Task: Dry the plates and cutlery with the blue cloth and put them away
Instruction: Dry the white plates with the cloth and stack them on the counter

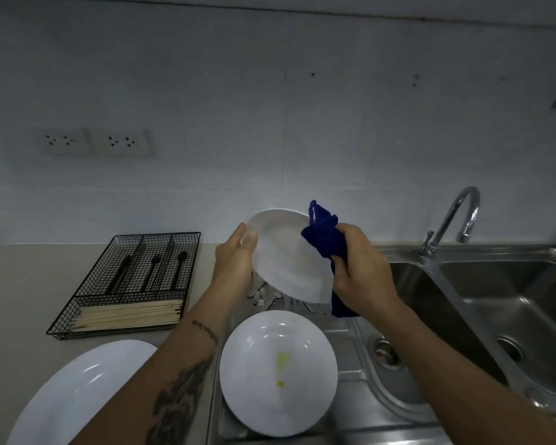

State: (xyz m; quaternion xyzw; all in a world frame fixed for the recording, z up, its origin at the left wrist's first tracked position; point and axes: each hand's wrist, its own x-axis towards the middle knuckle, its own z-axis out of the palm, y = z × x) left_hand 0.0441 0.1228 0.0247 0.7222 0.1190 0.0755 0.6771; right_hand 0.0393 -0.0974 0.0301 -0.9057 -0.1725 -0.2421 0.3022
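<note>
- The left hand holds a white plate tilted in the air above the draining board, its grip closed on the plate's rim at the 9 o'clock edge, fingers behind and thumb in front.
- The right hand has its grip clenched around the bunched blue cloth, which presses against the plate's face at its 3 o'clock side; one end of the cloth hangs below the hand.
- Under the held plate, metal cutlery lies on the draining board, partly hidden.
- At 6 o'clock from the held plate, a second white plate lies flat on the draining board with a yellow smear at its centre.
- At 7 o'clock, a large white platter rests on the bench.
- At 9 o'clock, a black wire cutlery tray sits on the bench, holding dark utensils in its rear compartments and wooden chopsticks in the front one.
- At 3 o'clock are the sink and tap.
</note>
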